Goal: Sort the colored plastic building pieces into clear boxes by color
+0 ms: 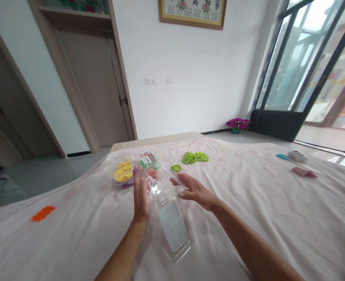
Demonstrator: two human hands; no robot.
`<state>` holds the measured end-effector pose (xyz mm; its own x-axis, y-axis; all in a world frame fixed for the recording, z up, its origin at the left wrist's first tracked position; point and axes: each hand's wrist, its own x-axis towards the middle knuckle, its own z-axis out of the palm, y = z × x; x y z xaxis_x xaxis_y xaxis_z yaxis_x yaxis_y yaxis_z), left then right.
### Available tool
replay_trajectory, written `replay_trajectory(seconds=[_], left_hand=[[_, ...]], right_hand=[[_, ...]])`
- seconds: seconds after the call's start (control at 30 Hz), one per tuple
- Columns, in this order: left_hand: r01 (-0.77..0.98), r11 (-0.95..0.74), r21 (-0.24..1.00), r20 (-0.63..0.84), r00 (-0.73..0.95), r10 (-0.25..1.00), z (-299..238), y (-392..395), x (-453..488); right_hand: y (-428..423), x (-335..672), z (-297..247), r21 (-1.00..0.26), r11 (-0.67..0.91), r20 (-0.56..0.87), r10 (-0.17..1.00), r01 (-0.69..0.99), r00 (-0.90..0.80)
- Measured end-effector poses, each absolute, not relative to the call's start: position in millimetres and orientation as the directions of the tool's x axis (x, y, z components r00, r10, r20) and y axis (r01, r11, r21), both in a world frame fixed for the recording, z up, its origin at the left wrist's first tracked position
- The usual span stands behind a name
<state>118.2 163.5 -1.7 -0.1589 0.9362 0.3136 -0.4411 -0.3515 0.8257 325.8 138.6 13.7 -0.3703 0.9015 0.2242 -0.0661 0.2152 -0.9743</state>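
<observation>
A clear plastic clamshell container (185, 244) lies unfolded on the bed-like cloth in front of me, its far half tilted up and a pale rectangular panel in its near half. My left hand (141, 197) is pressed along the left side of the raised half, fingers pointing away. At the opposite side, my right hand (194, 190) grips the edge between thumb and fingers. Just beyond my left hand sits a clear box of yellow pieces (123, 171), with purple pieces (128, 182) beside it. Behind the raised half is a labelled box with green pieces (148, 159).
Bright green pieces (194, 157) are heaped at the far middle, with one green piece (176, 168) nearer. Orange pieces (43, 214) lie far left. On the right are a pink cloth-like item (304, 172), a white packet (297, 156) and a blue item (282, 156).
</observation>
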Motion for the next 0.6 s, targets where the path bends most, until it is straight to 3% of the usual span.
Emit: replay_trajectory(seconds=[0.1, 0.2, 0.27, 0.43, 0.5, 0.57, 0.6], left_hand=[[-0.433, -0.049, 0.9, 0.109, 0.115, 0.987, -7.7, 167.6, 109.6], [-0.359, 0.262, 0.896, -0.108, 0.395, 0.912, -15.2, 170.3, 92.3], [-0.279, 0.356, 0.892, -0.183, 0.497, 0.848, -22.1, 171.1, 79.6], [-0.025, 0.244, 0.969, -0.186, 0.574, 0.797, -40.7, 173.0, 64.5], [0.042, 0.154, 0.987, -0.15, 0.568, 0.809, -46.5, 174.6, 66.6], [0.052, 0.109, 0.993, -0.12, 0.539, 0.834, -51.2, 176.1, 70.2], [0.042, 0.102, 0.994, -0.109, 0.51, 0.853, -53.3, 176.6, 72.0]], right_hand=[[139.3, 326.3, 10.6, -0.978, 0.181, 0.205, 0.93, -0.105, -0.305], [143.9, 327.9, 2.5, -0.99, 0.101, 0.117, 0.979, -0.1, -0.169], [151.7, 335.4, -4.7, -0.992, 0.053, 0.056, 0.998, -0.115, -0.026], [194.7, 388.0, -16.4, -0.996, 0.055, 0.028, 0.93, -0.063, 0.367], [217.0, 418.6, -14.7, -0.992, 0.024, 0.082, 0.864, 0.122, 0.497], [236.6, 450.2, -9.0, -0.863, -0.112, 0.259, 0.74, 0.493, 0.621], [244.5, 465.6, -5.3, -0.819, -0.152, 0.307, 0.698, 0.553, 0.647]])
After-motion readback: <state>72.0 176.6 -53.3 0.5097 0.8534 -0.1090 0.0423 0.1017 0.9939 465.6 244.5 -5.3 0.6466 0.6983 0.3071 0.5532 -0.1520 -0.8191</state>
